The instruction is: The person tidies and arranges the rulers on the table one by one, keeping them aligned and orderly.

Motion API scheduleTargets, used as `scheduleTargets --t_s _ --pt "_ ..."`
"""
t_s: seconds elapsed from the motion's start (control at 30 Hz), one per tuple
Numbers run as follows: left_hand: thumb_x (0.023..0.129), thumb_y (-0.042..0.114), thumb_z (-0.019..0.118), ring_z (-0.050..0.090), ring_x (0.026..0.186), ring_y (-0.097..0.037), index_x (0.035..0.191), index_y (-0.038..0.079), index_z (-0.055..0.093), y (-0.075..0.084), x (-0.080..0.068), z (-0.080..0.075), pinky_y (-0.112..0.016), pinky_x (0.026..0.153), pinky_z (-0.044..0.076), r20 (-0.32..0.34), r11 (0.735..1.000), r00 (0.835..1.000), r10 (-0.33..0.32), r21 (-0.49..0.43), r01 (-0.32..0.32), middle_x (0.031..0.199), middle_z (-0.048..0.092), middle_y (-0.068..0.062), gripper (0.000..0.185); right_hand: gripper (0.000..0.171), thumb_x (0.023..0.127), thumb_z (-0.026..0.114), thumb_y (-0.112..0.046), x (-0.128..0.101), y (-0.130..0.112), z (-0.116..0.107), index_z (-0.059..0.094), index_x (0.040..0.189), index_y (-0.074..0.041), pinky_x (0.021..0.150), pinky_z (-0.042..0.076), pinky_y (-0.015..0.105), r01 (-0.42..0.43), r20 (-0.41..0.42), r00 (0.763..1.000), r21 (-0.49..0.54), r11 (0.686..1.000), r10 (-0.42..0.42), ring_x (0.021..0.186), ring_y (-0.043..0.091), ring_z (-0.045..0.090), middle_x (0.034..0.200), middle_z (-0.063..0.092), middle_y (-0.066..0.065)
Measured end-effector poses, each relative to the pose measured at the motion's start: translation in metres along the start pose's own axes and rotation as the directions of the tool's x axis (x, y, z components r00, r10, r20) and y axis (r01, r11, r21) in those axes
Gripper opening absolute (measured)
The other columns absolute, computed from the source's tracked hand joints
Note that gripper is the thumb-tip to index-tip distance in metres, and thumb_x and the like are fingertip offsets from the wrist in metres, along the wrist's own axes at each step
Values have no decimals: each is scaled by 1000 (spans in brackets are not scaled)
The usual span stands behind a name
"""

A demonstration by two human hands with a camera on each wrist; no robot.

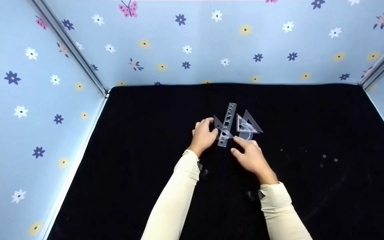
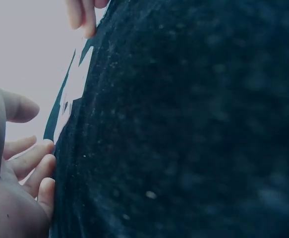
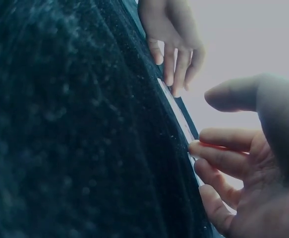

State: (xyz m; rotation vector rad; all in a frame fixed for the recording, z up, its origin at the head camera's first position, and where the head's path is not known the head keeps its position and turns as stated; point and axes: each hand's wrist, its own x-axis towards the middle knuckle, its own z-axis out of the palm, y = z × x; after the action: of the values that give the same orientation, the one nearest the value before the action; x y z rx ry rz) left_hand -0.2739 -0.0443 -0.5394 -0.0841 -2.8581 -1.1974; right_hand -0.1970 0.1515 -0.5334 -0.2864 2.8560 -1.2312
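Note:
A clear ruler (image 1: 231, 111) with cut-out shapes lies slanted on the black cloth. Across its lower half lies a clear set square (image 1: 218, 125). My left hand (image 1: 204, 136) is at this set square's left side, thumb and fingers apart, fingertips right at its edge. The right hand (image 1: 250, 156) has its index fingertip by the set square's right corner, fingers loosely extended. Just beyond that hand, a pink-edged set square (image 1: 239, 124) overlaps another clear set square (image 1: 254, 122). Under their lower edge shows part of a clear protractor (image 1: 246, 136), partly hidden by the right fingers.
Black cloth (image 1: 145, 116) covers the table. Blue flowered panels (image 1: 205, 43) stand at the back and both sides, joined by metal posts (image 1: 72, 50). Several small pale specks (image 1: 324, 156) lie on the cloth to the right.

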Motion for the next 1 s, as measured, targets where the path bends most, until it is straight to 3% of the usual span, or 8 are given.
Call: scheduleTargets --t_s 0.4,0.63,1.0 --pt "96 31 61 40 132 -28 156 17 36 12 20 -12 -57 105 33 180 993 978 -105 80 92 158 38 0 66 53 94 66 -25 -1 0 0 56 143 -7 104 35 51 1 7 1000 -24 1000 -1 123 30 49 145 55 8" --pt "94 29 67 39 133 -30 159 22 29 15 21 -10 -57 104 33 206 981 972 -116 176 80 161 34 4 75 53 93 66 -24 -1 0 2 57 142 -6 104 36 51 13 2 1000 -18 1000 -13 122 31 50 145 55 8" --pt "95 32 61 38 133 -30 152 23 45 15 17 -6 -56 101 35 212 965 974 -84 263 26 162 29 8 60 52 93 67 -22 -1 2 1 58 141 -5 103 38 50 34 -15 999 -8 999 -34 119 33 51 145 55 7"
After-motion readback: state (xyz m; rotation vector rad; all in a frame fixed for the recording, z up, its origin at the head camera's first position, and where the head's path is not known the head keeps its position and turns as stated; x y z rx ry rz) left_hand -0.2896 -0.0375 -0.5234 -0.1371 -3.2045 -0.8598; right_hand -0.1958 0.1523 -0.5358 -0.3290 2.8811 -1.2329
